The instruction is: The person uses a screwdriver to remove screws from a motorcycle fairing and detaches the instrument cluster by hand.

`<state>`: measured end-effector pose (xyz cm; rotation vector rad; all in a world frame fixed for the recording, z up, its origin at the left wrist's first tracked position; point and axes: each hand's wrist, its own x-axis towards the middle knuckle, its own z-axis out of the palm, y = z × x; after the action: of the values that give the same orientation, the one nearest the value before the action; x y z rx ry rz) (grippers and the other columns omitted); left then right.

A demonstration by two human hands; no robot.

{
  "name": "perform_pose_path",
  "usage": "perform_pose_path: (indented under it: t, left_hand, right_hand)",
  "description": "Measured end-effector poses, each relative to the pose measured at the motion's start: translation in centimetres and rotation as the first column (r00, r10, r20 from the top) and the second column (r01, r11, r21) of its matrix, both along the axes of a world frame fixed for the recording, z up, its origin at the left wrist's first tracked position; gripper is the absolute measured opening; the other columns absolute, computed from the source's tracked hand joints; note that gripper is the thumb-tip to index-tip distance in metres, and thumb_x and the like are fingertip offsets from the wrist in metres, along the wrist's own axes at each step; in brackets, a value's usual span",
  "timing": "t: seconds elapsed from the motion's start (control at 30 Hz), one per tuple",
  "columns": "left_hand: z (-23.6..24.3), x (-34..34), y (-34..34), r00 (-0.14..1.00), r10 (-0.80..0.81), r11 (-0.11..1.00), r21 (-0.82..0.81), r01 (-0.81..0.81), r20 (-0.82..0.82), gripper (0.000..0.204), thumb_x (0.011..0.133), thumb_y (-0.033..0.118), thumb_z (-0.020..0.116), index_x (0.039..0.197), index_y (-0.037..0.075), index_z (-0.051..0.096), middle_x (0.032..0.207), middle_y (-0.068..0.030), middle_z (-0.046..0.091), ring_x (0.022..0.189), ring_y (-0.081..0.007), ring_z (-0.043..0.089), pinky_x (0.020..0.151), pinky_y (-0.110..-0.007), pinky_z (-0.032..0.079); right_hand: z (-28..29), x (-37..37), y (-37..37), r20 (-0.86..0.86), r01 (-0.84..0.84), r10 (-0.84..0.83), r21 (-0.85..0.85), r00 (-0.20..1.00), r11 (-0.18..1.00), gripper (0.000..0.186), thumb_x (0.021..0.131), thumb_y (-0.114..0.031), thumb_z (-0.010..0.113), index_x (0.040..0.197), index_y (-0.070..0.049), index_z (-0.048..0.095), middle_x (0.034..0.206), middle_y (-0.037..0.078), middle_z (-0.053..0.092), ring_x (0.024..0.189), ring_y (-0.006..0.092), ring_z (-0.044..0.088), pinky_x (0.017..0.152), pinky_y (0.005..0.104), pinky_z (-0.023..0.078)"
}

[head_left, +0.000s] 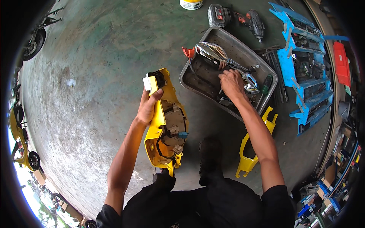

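My left hand (148, 106) grips the upper end of a yellow motorcycle fairing (156, 133), its hollow back turned up to show dark wires, a blue connector (183, 135) and a white corner piece (147, 82). The fairing slants down toward my feet. Inside a grey tray (186, 81) to the right, my right hand (232, 83) reaches down with curled fingers; what they pinch, if anything, is hidden. Beside that hand lie a chrome mirror (210, 51), other shiny parts (250, 81) and a green-handled screwdriver (267, 84). An orange-red connector (188, 52) hangs over the tray's left rim.
A yellow frame-shaped panel (248, 163) lies on the floor under my right forearm. Beyond the tray sits a cordless power tool (254, 24) with a battery. A blue cantilever toolbox (311, 76) stands open at right, near a red case (341, 64). Motorcycles (23, 140) stand far left.
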<state>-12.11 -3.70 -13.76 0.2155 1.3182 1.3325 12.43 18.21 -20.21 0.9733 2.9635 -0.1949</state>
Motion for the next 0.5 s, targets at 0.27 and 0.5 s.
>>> perform_pose_path:
  t: [0.27,0.5]
  left_hand:
    - [0.0,-0.2,0.2,1.0,-0.022,1.0,0.021,0.022,0.0,0.071,0.087,0.031,0.067,0.143,0.01,0.03,0.126,-0.0097,0.049,0.112,-0.0211,0.052,0.094,-0.037,0.046]
    - [-0.3,-0.3,-0.2,1.0,-0.006,0.999,0.036,0.007,-0.007,0.075,0.085,0.033,0.07,0.144,0.01,0.029,0.125,-0.009,0.049,0.11,-0.0205,0.051,0.092,-0.037,0.046]
  right_hand:
    - [2.8,-1.4,-0.1,0.029,-0.065,0.088,-0.454,0.996,0.889,0.019,0.073,-0.007,0.069,0.091,-0.001,0.071,0.092,0.019,0.069,0.093,0.0371,0.065,0.085,0.0443,0.052]
    - [2.5,-2.4,-0.4,0.119,-0.132,0.215,-0.485,0.969,0.864,0.025,0.07,0.001,0.066,0.094,-0.001,0.072,0.094,0.022,0.068,0.098,0.0378,0.065,0.087,0.0438,0.053]
